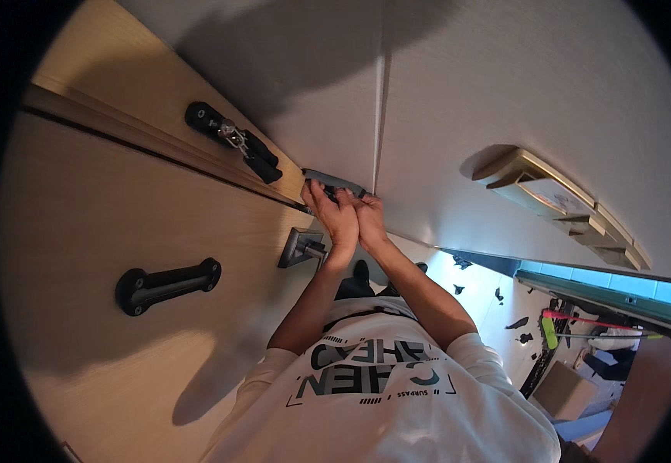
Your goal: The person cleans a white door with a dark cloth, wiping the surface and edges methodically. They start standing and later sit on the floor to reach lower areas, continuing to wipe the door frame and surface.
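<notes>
Both my hands meet at the corner between a light wood panel (219,75) and a pale grey wall (289,110). My left hand (335,217) has its fingers curled at a dark grey strip (332,178). Close beside it, wrist against wrist, my right hand (372,217) has its fingertips at the strip's right end. A small black part shows between the fingers, too covered to name. Just below my left hand, a metal lever handle on a square plate (298,247) sits on a wooden door (80,214).
On the wood are a black pull handle (167,285) and a black fixture (202,117) with black-headed keys (263,159). A cream holder (567,202) juts from the wall. Black scraps (518,323), a green brush head (548,333) and a cardboard box (564,390) lie lower right.
</notes>
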